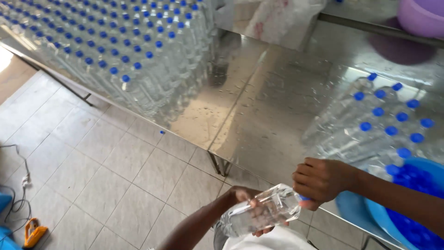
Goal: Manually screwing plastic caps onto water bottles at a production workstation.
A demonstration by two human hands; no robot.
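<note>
The left hand (247, 203) wraps its grip around the body of a clear bottle (259, 215), fingers curled over the plastic. The bottle lies tilted, nearly on its side, held in the air just off the near edge of the bench (259, 106). The right hand (321, 180) closes its grip on the bottle's neck end, fingers pressed together around the blue cap (304, 198), which barely shows.

Just right of that hand sits a blue tub (351, 210) with loose blue caps (416, 183) in it. Behind it, a small cluster of capped bottles (384, 120) stands on the wet steel bench. Further left, a large block of capped bottles (125, 41) fills the far end. A purple basin (423, 16) rests at the back right. Below, the tiled floor (106, 176) holds a cable (21, 185) and an orange tool (34, 231).
</note>
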